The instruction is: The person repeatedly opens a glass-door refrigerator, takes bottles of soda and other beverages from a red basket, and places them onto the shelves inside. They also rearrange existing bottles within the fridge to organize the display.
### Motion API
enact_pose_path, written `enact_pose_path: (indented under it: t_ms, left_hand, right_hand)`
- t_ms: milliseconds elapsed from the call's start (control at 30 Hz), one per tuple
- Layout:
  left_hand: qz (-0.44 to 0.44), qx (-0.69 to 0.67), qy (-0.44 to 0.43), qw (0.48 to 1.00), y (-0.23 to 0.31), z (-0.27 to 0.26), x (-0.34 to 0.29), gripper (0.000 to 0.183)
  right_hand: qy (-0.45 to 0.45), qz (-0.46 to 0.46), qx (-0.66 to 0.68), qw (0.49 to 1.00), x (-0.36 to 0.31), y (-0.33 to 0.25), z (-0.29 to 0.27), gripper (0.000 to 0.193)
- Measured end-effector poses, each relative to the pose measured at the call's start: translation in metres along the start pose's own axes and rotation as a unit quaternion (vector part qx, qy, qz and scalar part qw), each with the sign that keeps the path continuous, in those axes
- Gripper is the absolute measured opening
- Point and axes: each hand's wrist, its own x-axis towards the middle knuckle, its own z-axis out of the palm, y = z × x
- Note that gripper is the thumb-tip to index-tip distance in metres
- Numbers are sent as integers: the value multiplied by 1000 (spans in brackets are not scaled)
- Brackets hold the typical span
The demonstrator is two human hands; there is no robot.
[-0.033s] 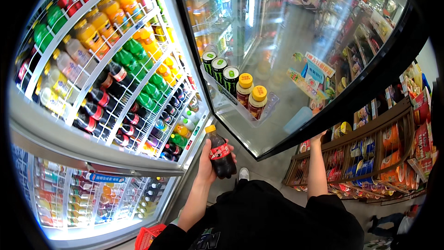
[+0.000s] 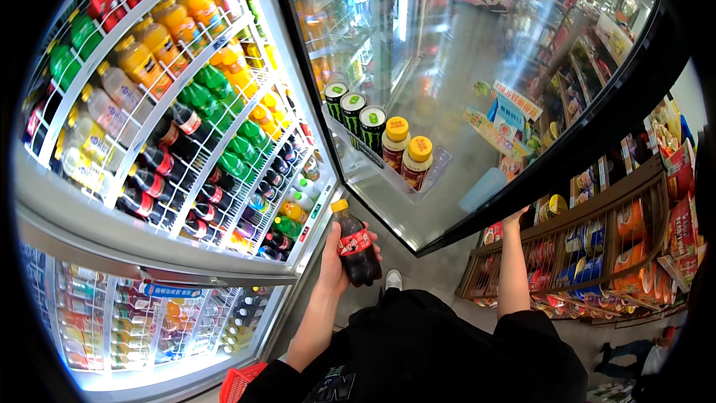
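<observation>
My left hand [image 2: 333,260] is wrapped round a small cola bottle [image 2: 356,250] with a yellow-orange cap and a red label, full of dark drink and held almost upright before my body. My right hand [image 2: 515,216] reaches to the lower outer edge of the glass fridge door [image 2: 403,220]; its fingers are mostly hidden at the black frame. The door stands wide, with a clear rack [image 2: 426,192] on its inside. Several black-and-green cans [image 2: 372,128] and two yellow-capped bottles [image 2: 417,166] stand in that rack. To the left, the lit fridge shelves [image 2: 160,123] hold drink bottles.
A second glass-fronted fridge [image 2: 149,328] stands at the lower left, beside a red basket [image 2: 240,382]. Brown wire racks of packaged food [image 2: 582,246] curve along the right. Another person [image 2: 645,358] is at the far lower right.
</observation>
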Motion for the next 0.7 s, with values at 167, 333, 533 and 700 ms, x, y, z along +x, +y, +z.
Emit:
enact_pose_path:
  t_ms: [167, 333, 533, 700]
  left_hand:
    - [-36, 19, -4, 999, 5, 13, 41, 64]
    - [-65, 55, 1, 996, 19, 13, 70, 60]
    - [-113, 89, -27, 989, 52, -15, 98, 52]
    - [-79, 123, -41, 988, 101, -48, 122, 53]
  right_hand:
    - [133, -62, -261, 954, 47, -38, 23, 55]
    - [142, -386, -439, 799, 49, -108, 168, 46]
    - [-37, -159, -526, 835, 69, -79, 251, 61]
    - [20, -67, -658, 749, 79, -32, 242, 63]
